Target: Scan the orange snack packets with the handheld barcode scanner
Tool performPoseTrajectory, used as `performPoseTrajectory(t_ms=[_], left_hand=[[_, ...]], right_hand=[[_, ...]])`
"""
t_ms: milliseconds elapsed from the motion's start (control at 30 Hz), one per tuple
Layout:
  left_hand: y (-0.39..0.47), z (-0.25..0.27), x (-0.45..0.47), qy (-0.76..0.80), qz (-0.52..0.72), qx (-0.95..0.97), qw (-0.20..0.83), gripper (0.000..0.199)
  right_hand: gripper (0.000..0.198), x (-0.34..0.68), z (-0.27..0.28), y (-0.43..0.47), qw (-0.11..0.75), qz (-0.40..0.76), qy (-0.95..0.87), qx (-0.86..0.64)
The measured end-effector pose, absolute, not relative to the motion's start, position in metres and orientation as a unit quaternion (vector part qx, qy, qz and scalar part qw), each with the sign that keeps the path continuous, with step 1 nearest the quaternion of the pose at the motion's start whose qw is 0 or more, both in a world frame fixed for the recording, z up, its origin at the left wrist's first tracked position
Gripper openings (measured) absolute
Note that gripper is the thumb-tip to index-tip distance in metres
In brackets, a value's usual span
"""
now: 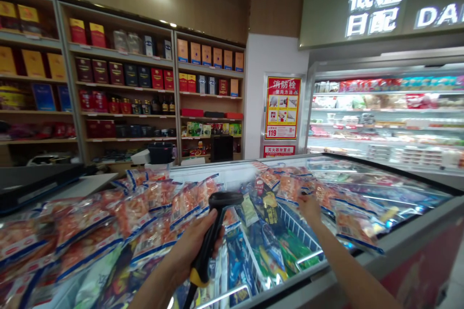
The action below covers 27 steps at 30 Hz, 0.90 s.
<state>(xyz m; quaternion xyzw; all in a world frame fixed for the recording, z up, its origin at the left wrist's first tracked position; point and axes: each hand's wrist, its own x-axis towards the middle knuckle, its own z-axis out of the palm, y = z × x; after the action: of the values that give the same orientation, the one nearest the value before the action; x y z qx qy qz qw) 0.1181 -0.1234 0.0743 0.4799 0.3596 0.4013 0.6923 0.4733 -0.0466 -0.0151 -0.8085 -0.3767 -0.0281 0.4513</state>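
A black and yellow barcode scanner (212, 236) is gripped upright in my left hand (194, 244), its head pointing away over the freezer and its cable hanging down. Farther off to the right, my right hand (310, 206) has its fingers closed at the edge of a clear bag of shrimp (289, 187) with a blue border; the fingertips are small and partly hidden. More such shrimp bags (132, 212) lie heaped on the left, and another bag (355, 226) rests on the freezer's glass near the right rim.
Below my hands is a chest freezer (326, 275) with a white wire basket (250, 256) and coloured packets inside. A dark flat device (39, 186) stands at the left. Behind are shelves of boxed goods (137, 75), a red fire-hydrant notice (283, 108) and a lit chiller (387, 120).
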Motion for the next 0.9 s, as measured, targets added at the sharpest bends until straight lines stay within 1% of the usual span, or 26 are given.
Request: performPoseTrajectory(t_ms=[200, 300, 567, 767, 900], left_hand=[[-0.132, 0.077, 0.101, 0.321, 0.399, 0.492, 0.704, 0.033], [-0.139, 0.083, 0.093, 0.326, 0.395, 0.493, 0.703, 0.033], [-0.156, 0.094, 0.098, 0.322, 0.393, 0.5, 0.701, 0.032], [-0.154, 0.096, 0.099, 0.321, 0.396, 0.503, 0.698, 0.032], [-0.143, 0.093, 0.093, 0.34, 0.387, 0.509, 0.69, 0.035]], right_hand=[[0.021, 0.411, -0.007, -0.049, 0.525, 0.07, -0.444, -0.723], [0.02, 0.383, -0.002, -0.041, 0.545, 0.084, -0.468, -0.69], [0.018, 0.359, 0.0, -0.037, 0.511, 0.03, -0.482, -0.711], [0.016, 0.362, 0.003, -0.038, 0.5, 0.037, -0.49, -0.713], [0.014, 0.358, 0.002, -0.03, 0.484, 0.049, -0.504, -0.714]])
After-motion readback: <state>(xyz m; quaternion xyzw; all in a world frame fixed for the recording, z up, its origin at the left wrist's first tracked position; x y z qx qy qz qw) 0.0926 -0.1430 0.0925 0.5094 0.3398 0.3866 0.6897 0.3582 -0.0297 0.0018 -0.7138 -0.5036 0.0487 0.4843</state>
